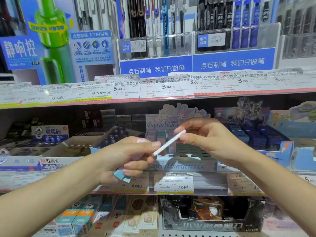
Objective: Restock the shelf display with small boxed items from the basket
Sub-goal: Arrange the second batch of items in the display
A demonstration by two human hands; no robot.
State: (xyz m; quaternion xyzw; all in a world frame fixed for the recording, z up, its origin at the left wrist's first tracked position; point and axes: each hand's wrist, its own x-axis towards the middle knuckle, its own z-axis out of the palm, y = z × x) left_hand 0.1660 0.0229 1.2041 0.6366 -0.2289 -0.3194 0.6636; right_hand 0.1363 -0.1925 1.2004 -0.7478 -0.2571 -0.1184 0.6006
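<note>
My left hand [126, 158] grips a few small pastel boxes; a light-blue one [121, 176] sticks out below the fingers and a pink corner [141, 140] shows above the thumb. My right hand [203, 135] pinches the upper end of a thin white and pink box [168, 142], seen edge-on and slanting down to my left hand's fingertips. Both hands hover in front of the Sanrio characters display box [177, 165] on the middle shelf, where several pastel boxes [159, 135] stand in its back rows. The basket is out of view.
Blue-boxed items [256, 135] fill a tray to the right of the display. Eraser boxes [49, 133] stand to the left. Price tags line the shelf edges [173, 183]. Pen racks [171, 31] fill the top shelf. A black display carton [212, 214] sits below.
</note>
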